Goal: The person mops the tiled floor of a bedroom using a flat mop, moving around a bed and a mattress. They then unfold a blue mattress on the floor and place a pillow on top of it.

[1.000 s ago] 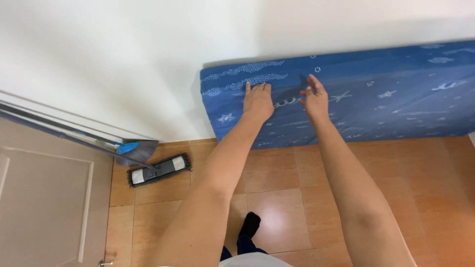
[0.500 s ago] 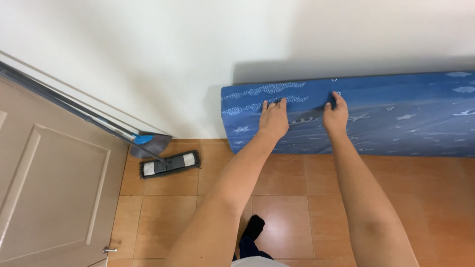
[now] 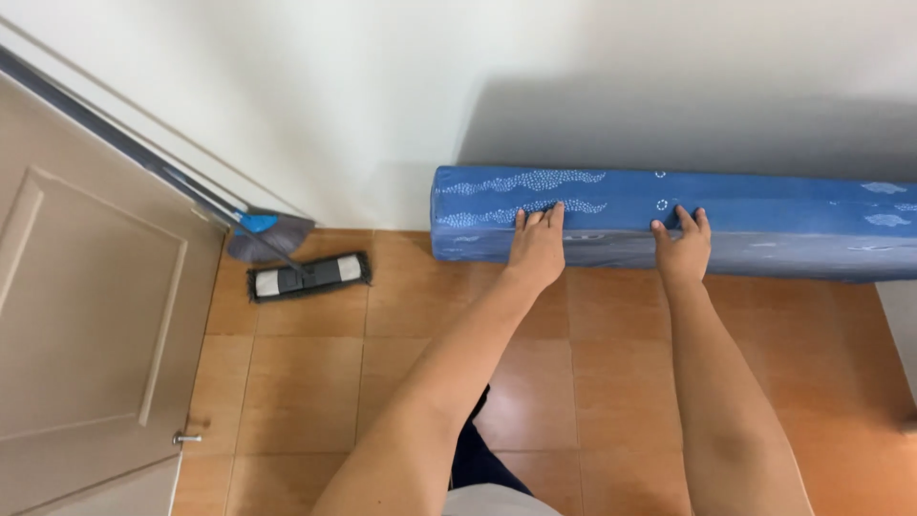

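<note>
A blue patterned mattress (image 3: 764, 222) stands on its long edge on the floor, leaning against the white wall (image 3: 401, 86). Both my arms reach forward to it. My left hand (image 3: 537, 247) lies on its near face close to the left end, fingers together and pointing up toward the top edge. About a hand's width to the right, my right hand (image 3: 681, 247) grips the same face, its fingertips curled onto the upper edge. Both hands hold the mattress against the wall.
A beige panelled door (image 3: 86, 315) stands open at the left. A flat mop (image 3: 308, 277) and a grey-and-blue broom head (image 3: 267, 231) rest beside it at the wall, their handles leaning up left. Orange-brown floor tiles (image 3: 315, 382) lie below my arms.
The mattress has tipped up closer to the wall and shows a narrower face. My hands stayed on it and followed. The view has shifted, bringing more of the door in.
</note>
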